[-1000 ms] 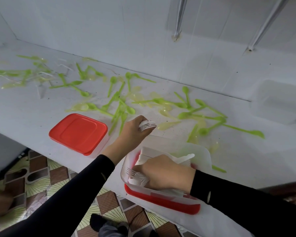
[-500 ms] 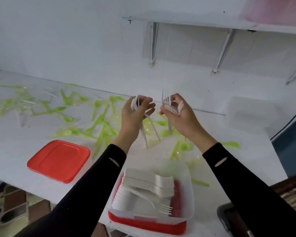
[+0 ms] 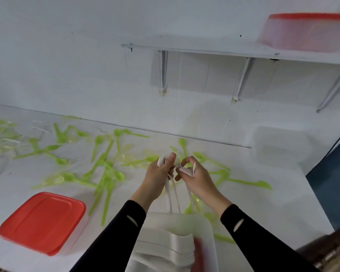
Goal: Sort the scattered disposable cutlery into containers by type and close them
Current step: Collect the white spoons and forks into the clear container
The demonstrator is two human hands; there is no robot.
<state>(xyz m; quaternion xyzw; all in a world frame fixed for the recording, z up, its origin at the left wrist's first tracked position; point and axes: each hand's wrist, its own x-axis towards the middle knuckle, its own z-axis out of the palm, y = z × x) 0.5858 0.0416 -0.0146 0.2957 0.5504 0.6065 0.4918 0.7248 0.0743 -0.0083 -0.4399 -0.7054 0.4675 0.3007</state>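
my left hand (image 3: 156, 178) curls round forks (image 3: 169, 201), handles dangling | my right hand (image 3: 199, 180) pinches others | box (image 3: 210, 228) at 6 o'clock below | spoons (image 3: 106, 173) strewn 9 to 2 o'clock | risk: my grip is loose, forks slip past box

One head-worn wide-angle view, looking forward and down from above the counter (image 3: 263, 209).
It faces the white wall (image 3: 67, 65), tilted enough to take in the shelf (image 3: 204, 51) at upper right. The left hand (image 3: 157, 177) and right hand (image 3: 198, 177), each gripping white cutlery (image 3: 170, 195), sit close at mid-frame. The sleeves (image 3: 110, 242) run in from the bottom edge, and the counter's back edge slants down to the right.
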